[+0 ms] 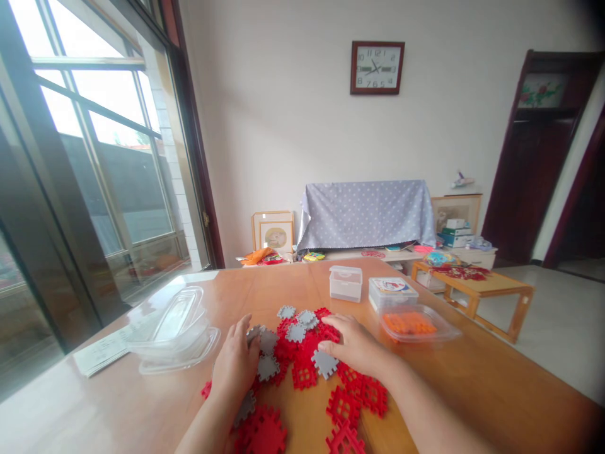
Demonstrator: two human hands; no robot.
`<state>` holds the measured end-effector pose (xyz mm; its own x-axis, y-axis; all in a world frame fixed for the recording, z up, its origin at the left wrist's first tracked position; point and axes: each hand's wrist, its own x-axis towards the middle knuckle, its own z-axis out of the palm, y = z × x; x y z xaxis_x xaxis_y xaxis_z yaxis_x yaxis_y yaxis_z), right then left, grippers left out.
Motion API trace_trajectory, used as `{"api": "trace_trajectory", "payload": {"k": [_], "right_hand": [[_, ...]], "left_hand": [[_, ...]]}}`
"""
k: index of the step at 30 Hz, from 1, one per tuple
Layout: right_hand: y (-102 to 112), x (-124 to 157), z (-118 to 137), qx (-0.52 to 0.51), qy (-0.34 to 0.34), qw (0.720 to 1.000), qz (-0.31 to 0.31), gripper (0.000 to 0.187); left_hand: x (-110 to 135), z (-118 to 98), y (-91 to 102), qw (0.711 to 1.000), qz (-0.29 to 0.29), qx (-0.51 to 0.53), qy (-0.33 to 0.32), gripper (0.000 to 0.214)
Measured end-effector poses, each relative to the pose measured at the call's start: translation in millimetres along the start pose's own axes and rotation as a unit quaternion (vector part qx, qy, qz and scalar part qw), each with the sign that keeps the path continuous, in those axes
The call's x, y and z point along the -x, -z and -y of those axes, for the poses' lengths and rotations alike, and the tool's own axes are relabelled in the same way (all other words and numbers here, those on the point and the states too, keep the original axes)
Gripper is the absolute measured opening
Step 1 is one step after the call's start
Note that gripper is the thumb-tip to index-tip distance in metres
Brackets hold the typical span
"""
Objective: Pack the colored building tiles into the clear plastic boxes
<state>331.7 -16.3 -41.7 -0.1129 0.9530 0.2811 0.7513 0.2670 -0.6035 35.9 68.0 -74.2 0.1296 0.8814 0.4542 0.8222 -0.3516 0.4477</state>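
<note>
A pile of toothed plastic building pieces lies between my hands, some red (305,374) with window-like cut-outs, some solid grey (325,363). My left hand (237,356) rests at the pile's left side, its thumb and forefinger apart beside a grey piece (268,341). Part of that hand's fingers is hidden behind its back. Over the right edge of the pile, my right hand (352,343) reaches in with thumb and fingers spread, close to red and grey pieces. Nearer to me lie a large red piece (262,432) and several red window pieces (344,407).
Clear plastic containers and lids (174,331) stand on the left beside papers (101,353). At the right are a small clear box (345,284), a lidded box (392,293) and a tray of orange pieces (409,322). A low wooden table (501,285) stands beyond.
</note>
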Motion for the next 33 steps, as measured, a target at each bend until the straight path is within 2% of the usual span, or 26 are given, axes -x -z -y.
{"api": "trace_trajectory", "payload": {"k": [3,5,8,10,13,16,20,26,31,33], "right_hand": [[17,15,6,0.007,0.007,0.993,0.119,0.093],[19,23,10,0.003,0.020,0.981,0.192,0.108],[10,29,13,-0.003,0.034,0.970,0.243,0.117],[3,29,14,0.002,0.026,0.970,0.243,0.115],[-6,23,13,0.010,0.016,0.976,0.215,0.098],[-15,15,11,0.019,0.008,0.988,0.155,0.080],[-32,3,6,0.017,0.011,0.998,0.066,0.074],[-50,-10,1,-0.019,0.039,0.999,-0.008,0.051],[-50,-17,-8,-0.051,-0.013,0.994,-0.097,0.038],[-46,-18,-12,-0.045,-0.034,0.992,-0.114,0.038]], "left_hand": [[1,-2,3.0,1.000,-0.012,0.003,0.010,0.042],[1,-4,5.7,1.000,-0.021,0.002,0.017,0.041],[2,-6,8.2,0.999,-0.028,0.001,0.028,0.041],[1,-7,8.0,1.000,-0.014,0.006,0.023,0.038],[1,-8,4.9,0.999,0.021,0.034,-0.022,0.036],[2,-9,1.3,0.996,0.045,0.047,-0.058,0.038],[5,-12,0.7,0.996,0.038,0.065,-0.046,0.042],[8,-27,6.1,0.980,0.030,0.157,-0.118,0.037],[16,-40,12.2,0.963,0.106,0.217,-0.124,0.024],[21,-46,15.9,0.958,0.138,0.219,-0.122,0.022]]}}
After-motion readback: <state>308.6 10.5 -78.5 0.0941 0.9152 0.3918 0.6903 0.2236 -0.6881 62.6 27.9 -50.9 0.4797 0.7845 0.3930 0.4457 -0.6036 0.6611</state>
